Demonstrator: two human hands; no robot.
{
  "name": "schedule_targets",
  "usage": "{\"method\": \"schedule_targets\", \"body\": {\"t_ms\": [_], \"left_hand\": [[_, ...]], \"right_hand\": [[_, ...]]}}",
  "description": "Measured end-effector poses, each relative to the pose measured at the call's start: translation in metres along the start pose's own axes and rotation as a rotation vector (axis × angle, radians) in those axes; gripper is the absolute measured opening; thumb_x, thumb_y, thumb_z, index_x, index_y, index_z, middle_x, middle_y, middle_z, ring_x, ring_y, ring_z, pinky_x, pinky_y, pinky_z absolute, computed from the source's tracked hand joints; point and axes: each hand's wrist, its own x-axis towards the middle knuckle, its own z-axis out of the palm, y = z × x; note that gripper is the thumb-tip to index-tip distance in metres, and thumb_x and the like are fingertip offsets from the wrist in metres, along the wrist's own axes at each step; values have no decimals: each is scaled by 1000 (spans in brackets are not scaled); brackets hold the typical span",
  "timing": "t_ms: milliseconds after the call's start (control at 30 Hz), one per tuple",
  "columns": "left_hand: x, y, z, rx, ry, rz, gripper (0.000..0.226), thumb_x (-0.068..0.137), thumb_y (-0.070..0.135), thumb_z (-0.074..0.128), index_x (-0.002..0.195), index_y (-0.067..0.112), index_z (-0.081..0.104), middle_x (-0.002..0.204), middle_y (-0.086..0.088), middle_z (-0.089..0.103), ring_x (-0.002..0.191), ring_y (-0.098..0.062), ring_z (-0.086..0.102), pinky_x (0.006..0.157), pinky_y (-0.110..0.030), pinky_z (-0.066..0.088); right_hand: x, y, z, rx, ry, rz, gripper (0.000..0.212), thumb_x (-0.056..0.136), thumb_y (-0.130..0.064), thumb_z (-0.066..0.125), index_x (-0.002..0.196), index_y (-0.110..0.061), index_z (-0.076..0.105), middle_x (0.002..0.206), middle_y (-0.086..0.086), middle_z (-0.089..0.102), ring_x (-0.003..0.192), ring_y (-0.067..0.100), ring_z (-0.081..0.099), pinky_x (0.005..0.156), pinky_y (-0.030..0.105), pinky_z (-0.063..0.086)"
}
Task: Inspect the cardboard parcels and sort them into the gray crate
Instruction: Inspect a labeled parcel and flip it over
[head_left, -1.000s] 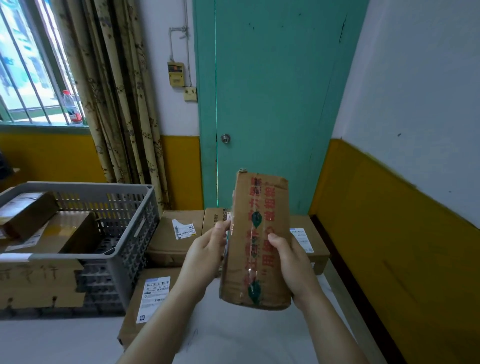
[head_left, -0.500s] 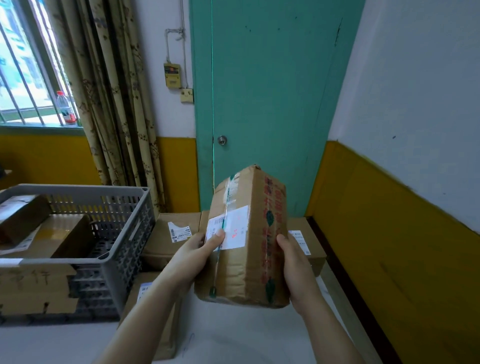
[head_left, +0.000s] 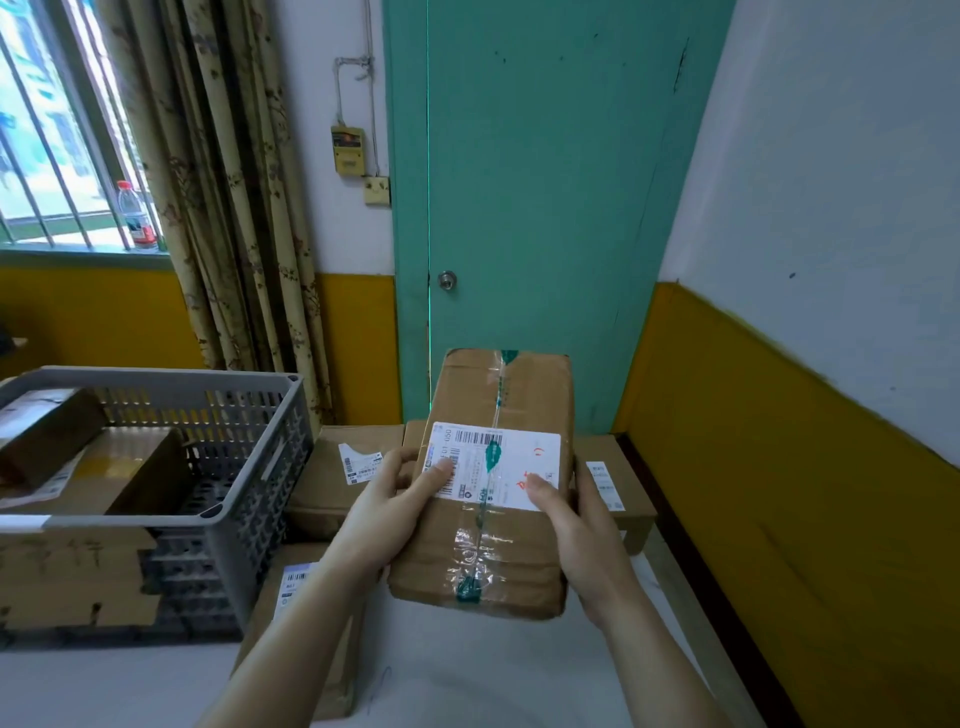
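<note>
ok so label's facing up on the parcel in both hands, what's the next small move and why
Probably carry the parcel left toward the gray crate. Its shipping label faces the camera, readable, so inspection looks about done. The left hand and right hand grip opposite sides, and the crate shows bare floor beside the parcels already inside.

Both hands occupied: left hand (head_left: 384, 512) and right hand (head_left: 587, 540) grip parcel (head_left: 493, 499) from either side. Left of left hand: gray crate (head_left: 249, 499), top open, two boxes (head_left: 88, 467) filling its far-left part, bare floor near right wall. Below and beyond hands: more parcels (head_left: 332, 467) on desk (head_left: 467, 686). Right of right hand: yellow wall (head_left: 779, 493) close, narrow gap.
</note>
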Motion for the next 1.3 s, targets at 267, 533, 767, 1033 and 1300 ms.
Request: {"method": "schedule_targets", "body": {"t_ms": [267, 533, 767, 1033, 1300], "left_hand": [[-1, -4, -2, -13, -107, -53, 57, 75, 64, 80, 126, 45, 64, 118, 7, 78, 106, -20, 76, 100, -49, 56], [-1, -8, -1, -47, -104, -94, 82, 69, 68, 82, 140, 41, 49, 116, 4, 78, 101, -24, 78, 95, -49, 59], [4, -6, -3, -5, -63, -151, 97, 62, 78, 81, 141, 35, 44, 106, -1, 80, 96, -26, 79, 91, -51, 61], [0, -2, 5, 10, -30, -167, 106, 62, 83, 75, 151, 46, 31, 107, -3, 80, 95, -25, 79, 91, -51, 61], [-10, 7, 17, 70, -10, -103, 91, 77, 76, 67, 154, 46, 27, 98, 16, 76, 84, -8, 78, 70, -27, 61]], "right_hand": [[-3, 4, 1, 18, -46, 39, 52, 79, -51, 76, 129, -51, 58, 120, -14, 74, 107, 16, 73, 94, 49, 58], [4, -4, 0, 22, -4, 110, 44, 64, -70, 75, 104, -59, 61, 107, -12, 78, 95, 14, 76, 86, 45, 62], [3, 2, -6, 48, -22, 132, 38, 71, -62, 77, 106, -56, 64, 107, -8, 78, 96, 18, 77, 75, 39, 64], [8, -3, -5, -68, 71, 172, 59, 74, -81, 60, 111, -35, 51, 87, -15, 78, 79, 5, 76, 68, 29, 54], [16, -2, -8, -104, 141, 234, 84, 84, -76, 60, 135, -11, 43, 82, -3, 80, 75, 17, 78, 64, 33, 60]]}}
